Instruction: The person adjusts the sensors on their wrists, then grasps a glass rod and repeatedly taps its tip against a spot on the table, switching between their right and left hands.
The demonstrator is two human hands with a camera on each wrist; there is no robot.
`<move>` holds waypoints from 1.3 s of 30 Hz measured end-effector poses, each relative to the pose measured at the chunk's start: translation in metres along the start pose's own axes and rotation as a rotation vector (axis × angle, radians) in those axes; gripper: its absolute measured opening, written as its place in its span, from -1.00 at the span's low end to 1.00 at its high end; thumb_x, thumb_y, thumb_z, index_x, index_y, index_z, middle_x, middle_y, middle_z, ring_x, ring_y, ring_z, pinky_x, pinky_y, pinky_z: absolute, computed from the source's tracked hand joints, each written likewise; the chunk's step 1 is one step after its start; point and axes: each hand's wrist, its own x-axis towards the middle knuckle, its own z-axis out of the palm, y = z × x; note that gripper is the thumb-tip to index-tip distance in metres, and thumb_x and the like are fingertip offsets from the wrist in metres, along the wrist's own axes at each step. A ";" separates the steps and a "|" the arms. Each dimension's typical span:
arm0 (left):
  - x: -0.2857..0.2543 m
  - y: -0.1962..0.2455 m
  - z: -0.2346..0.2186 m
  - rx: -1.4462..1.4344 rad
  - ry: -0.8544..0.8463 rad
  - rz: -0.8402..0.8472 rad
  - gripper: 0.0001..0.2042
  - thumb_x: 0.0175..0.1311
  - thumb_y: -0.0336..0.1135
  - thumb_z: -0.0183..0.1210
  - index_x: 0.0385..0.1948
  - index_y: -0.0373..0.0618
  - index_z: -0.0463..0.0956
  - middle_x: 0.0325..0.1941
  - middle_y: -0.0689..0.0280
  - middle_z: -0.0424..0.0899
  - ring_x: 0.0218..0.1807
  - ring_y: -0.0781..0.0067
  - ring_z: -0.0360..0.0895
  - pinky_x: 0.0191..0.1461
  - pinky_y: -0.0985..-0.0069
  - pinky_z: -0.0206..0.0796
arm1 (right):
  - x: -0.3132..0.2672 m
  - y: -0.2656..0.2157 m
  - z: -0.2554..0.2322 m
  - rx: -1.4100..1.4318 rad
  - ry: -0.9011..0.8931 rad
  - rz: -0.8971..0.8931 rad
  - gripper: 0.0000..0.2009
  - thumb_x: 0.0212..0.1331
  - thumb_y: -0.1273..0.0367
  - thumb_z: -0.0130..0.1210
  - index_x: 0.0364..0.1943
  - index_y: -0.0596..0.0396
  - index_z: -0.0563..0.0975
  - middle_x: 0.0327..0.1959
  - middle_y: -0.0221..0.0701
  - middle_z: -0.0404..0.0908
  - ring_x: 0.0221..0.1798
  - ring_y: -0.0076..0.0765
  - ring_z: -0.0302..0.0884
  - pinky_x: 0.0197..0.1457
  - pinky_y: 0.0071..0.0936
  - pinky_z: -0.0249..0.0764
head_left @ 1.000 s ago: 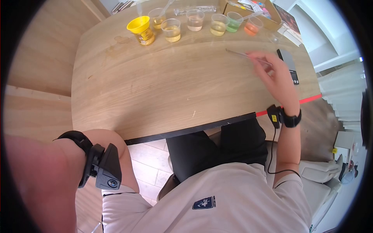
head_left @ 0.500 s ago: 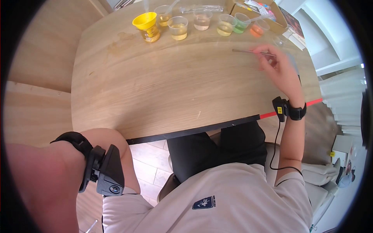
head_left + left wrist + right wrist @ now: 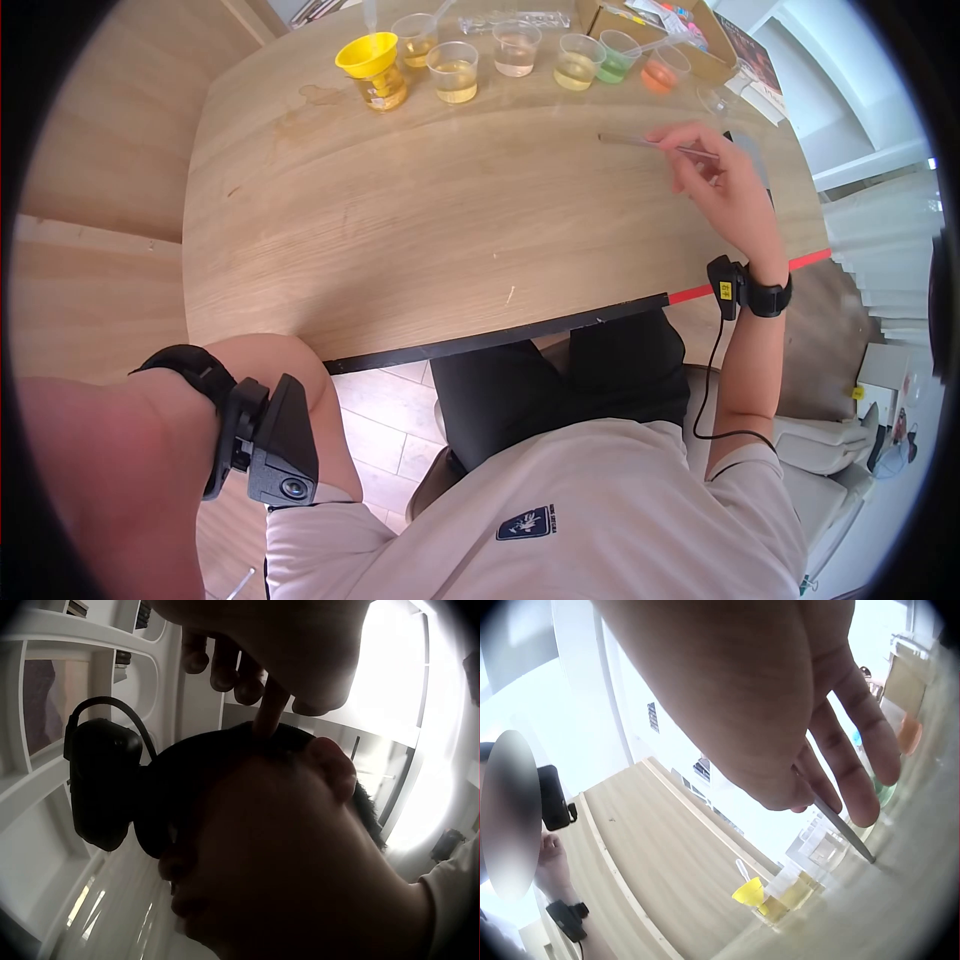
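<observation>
In the head view my right hand (image 3: 722, 185) pinches a thin grey rod (image 3: 628, 139) above the right side of the table. The rod points left, in front of the row of clear plastic cups. The right wrist view shows the grey rod (image 3: 845, 829) coming out from under the palm, with several fingers spread beside it. My left hand (image 3: 289, 652) is raised beside the head in the left wrist view. One straight finger touches the black headband (image 3: 225, 754) while the others hang loosely curled. The head view leaves that hand hidden.
Clear cups of pale yellow (image 3: 454, 80), colourless (image 3: 516, 55), green (image 3: 615, 62) and orange liquid (image 3: 662, 75) stand at the back. A yellow funnel (image 3: 367, 55) sits on a jar (image 3: 385, 92). Behind them is a cardboard box (image 3: 700, 62); a scale (image 3: 750, 155) lies by my right hand.
The head view has shifted slightly. My right hand keeps hold of the rod and has moved a little to the right. The left arm stays raised.
</observation>
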 end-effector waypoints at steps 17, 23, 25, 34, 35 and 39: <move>0.001 0.008 -0.011 0.027 0.019 0.002 -0.68 0.35 0.10 0.20 -0.45 0.08 0.57 -0.37 0.45 0.50 -0.36 0.62 0.42 -0.25 0.40 0.26 | 0.006 0.001 -0.003 -0.089 0.011 0.042 -0.86 0.42 0.45 0.04 -0.03 0.09 0.56 -0.40 -0.51 0.63 -0.41 -0.68 0.56 -0.45 -0.63 0.31; 0.001 0.009 -0.014 0.026 0.024 0.006 -0.68 0.35 0.10 0.21 -0.45 0.08 0.57 -0.37 0.44 0.51 -0.36 0.62 0.42 -0.24 0.40 0.27 | 0.009 0.002 -0.016 -0.060 -0.015 0.067 -0.86 0.42 0.42 0.05 -0.05 0.07 0.57 -0.40 -0.54 0.62 -0.40 -0.70 0.55 -0.41 -0.65 0.31; 0.001 0.008 -0.014 0.025 0.026 0.007 -0.68 0.35 0.10 0.21 -0.44 0.08 0.57 -0.37 0.44 0.51 -0.36 0.62 0.42 -0.24 0.40 0.27 | 0.010 0.007 -0.019 -0.109 -0.012 0.060 -0.86 0.43 0.40 0.05 -0.05 0.06 0.58 -0.41 -0.54 0.62 -0.41 -0.69 0.55 -0.41 -0.65 0.31; 0.002 0.005 -0.013 0.022 0.022 -0.006 -0.68 0.35 0.10 0.21 -0.44 0.08 0.58 -0.36 0.44 0.51 -0.35 0.62 0.43 -0.24 0.40 0.27 | 0.009 0.004 -0.011 -0.140 0.141 0.098 -0.80 0.46 0.27 0.12 -0.04 0.09 0.58 -0.35 -0.49 0.66 -0.45 -0.63 0.53 -0.41 -0.59 0.33; 0.002 0.005 -0.013 0.023 0.021 -0.010 -0.68 0.35 0.10 0.21 -0.44 0.08 0.58 -0.36 0.44 0.51 -0.35 0.62 0.43 -0.24 0.40 0.27 | 0.009 0.006 -0.011 -0.128 0.163 0.077 -0.79 0.46 0.26 0.12 -0.04 0.10 0.58 -0.34 -0.48 0.67 -0.45 -0.62 0.53 -0.40 -0.59 0.34; 0.001 0.002 -0.013 0.018 0.021 -0.013 -0.68 0.35 0.10 0.21 -0.44 0.08 0.58 -0.36 0.44 0.52 -0.35 0.62 0.43 -0.23 0.39 0.27 | 0.004 -0.001 -0.010 -0.155 0.132 0.157 -0.78 0.45 0.25 0.15 -0.06 0.12 0.60 -0.28 -0.48 0.71 -0.41 -0.63 0.54 -0.39 -0.61 0.37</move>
